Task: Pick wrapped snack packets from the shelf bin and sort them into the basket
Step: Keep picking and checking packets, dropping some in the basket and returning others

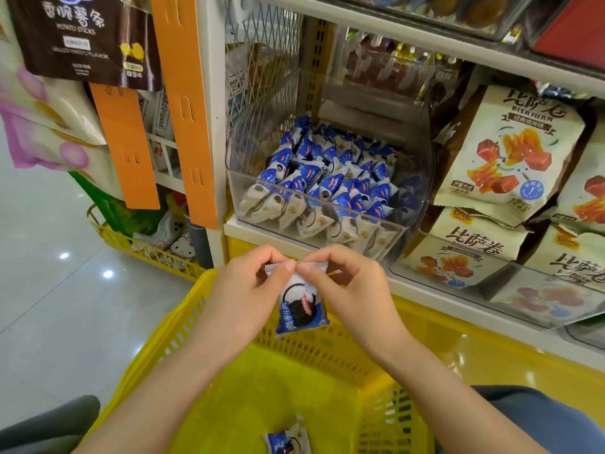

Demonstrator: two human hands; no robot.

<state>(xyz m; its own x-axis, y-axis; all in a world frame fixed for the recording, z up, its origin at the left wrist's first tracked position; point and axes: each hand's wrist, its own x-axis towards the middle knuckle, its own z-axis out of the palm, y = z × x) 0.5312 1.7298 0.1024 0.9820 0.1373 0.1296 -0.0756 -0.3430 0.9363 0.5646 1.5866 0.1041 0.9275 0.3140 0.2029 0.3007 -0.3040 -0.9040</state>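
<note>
A blue and white snack packet (299, 303) with a cookie picture hangs above the yellow basket (183, 319). My left hand (248, 286) and my right hand (350, 283) both pinch its crimped top edge, thumbs nearly touching. Another packet of the same kind (288, 440) lies on the basket floor at the bottom of the view. Just beyond my hands, a clear plastic shelf bin (412, 221) holds several of the same blue and white packets (330, 185).
Cream bags of meat-flavoured rolls (504, 149) fill the shelf to the right of the bin. Orange hanging strips (186, 109) and a dark potato-stick bag (78, 37) hang at left. A second yellow basket (137, 247) with goods sits on the tiled floor at left.
</note>
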